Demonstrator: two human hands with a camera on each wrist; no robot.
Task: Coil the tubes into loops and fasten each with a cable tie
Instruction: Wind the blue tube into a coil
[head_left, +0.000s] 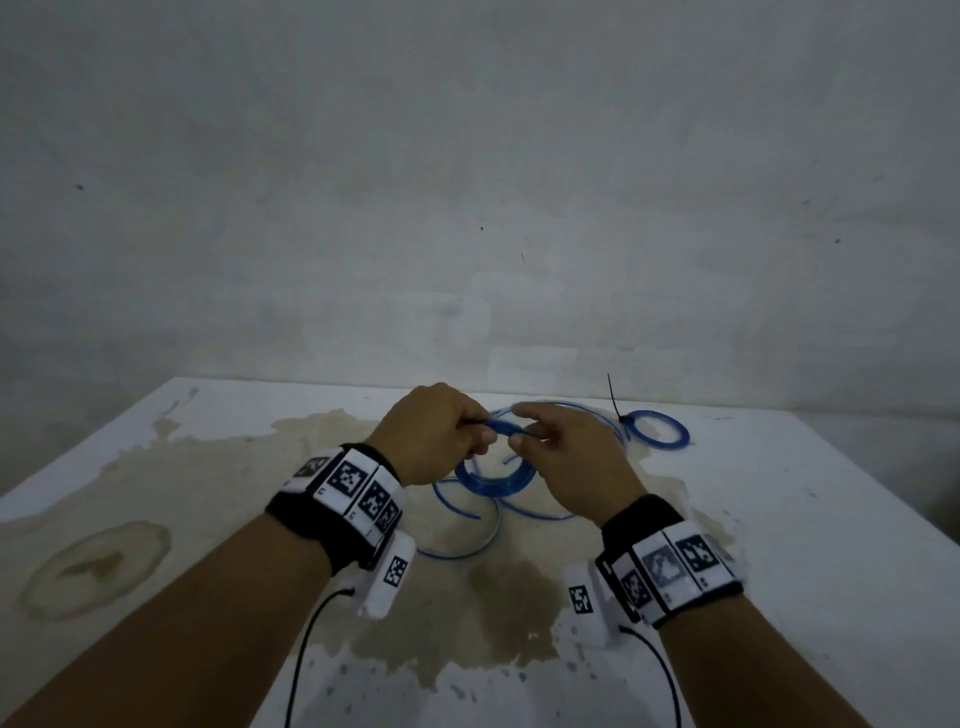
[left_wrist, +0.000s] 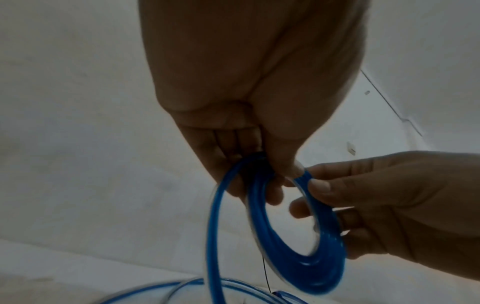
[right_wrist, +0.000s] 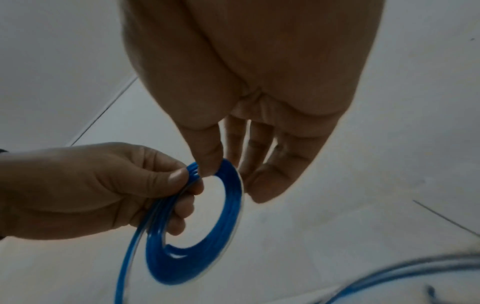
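Above the stained white table (head_left: 779, 519), both hands hold a coil of translucent blue plastic tube (left_wrist: 298, 236) raised off the surface. Coil: several turns lying flat against each other in a broad ring, glossy, open in the middle. Left hand (head_left: 431, 441) grips the coil's near-left side, thumb pressed on top, fingers (right_wrist: 182, 207) curled under and through the ring. Right hand (head_left: 566, 457) pinches the top of the coil between thumb and forefinger; remaining fingers (right_wrist: 262, 185) hang loosely extended behind the ring, touching nothing I can make out. One strand leaves the coil at the left hand and runs down to loose blue tube loops (head_left: 467, 525) lying on the table beneath the hands. Further back right, a second small blue tube coil (head_left: 657, 428) lies flat on the table, a thin black cable tie (head_left: 615, 397) at its left edge with the tail sticking up. Motion blur on the lower coil edge in both wrist views.
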